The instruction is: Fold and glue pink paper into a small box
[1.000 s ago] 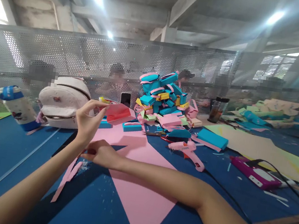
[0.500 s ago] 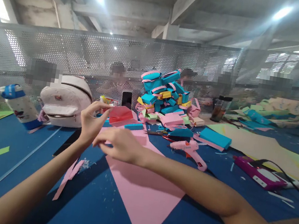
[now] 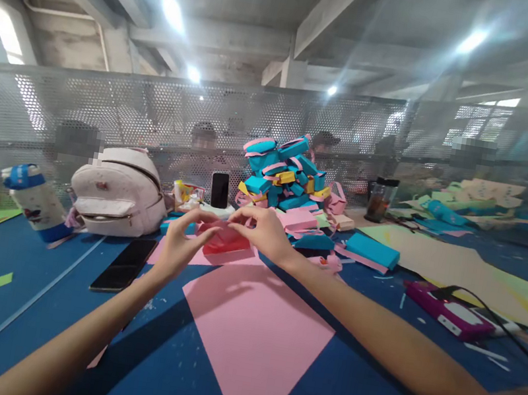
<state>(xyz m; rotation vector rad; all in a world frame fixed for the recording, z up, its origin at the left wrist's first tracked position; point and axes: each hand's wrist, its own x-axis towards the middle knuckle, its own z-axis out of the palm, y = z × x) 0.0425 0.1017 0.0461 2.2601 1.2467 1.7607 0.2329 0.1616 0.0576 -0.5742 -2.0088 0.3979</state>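
A folded pink paper piece [image 3: 226, 246], reddish on its inner face, is held up above the table between my two hands. My left hand [image 3: 181, 244] pinches its left upper edge between thumb and fingers. My right hand [image 3: 265, 234] grips the upper right edge, fingertips close to the left ones. Below lies a large pink paper sheet [image 3: 256, 336], one corner pointing toward me. Behind my right wrist, a pink glue gun [image 3: 328, 263] is mostly hidden.
A dark phone [image 3: 125, 266] lies left, before a white backpack [image 3: 117, 194] and a bottle [image 3: 37, 202]. A pile of blue, pink and yellow paper pieces [image 3: 292, 175] rises at the back. To the right are a blue paper box [image 3: 372, 249], a purple device [image 3: 449, 310] and a tumbler [image 3: 381, 201].
My right hand has moved up and now grips the folded paper's edge. My left hand has come right and lower with the paper. The view has tilted slightly upward.
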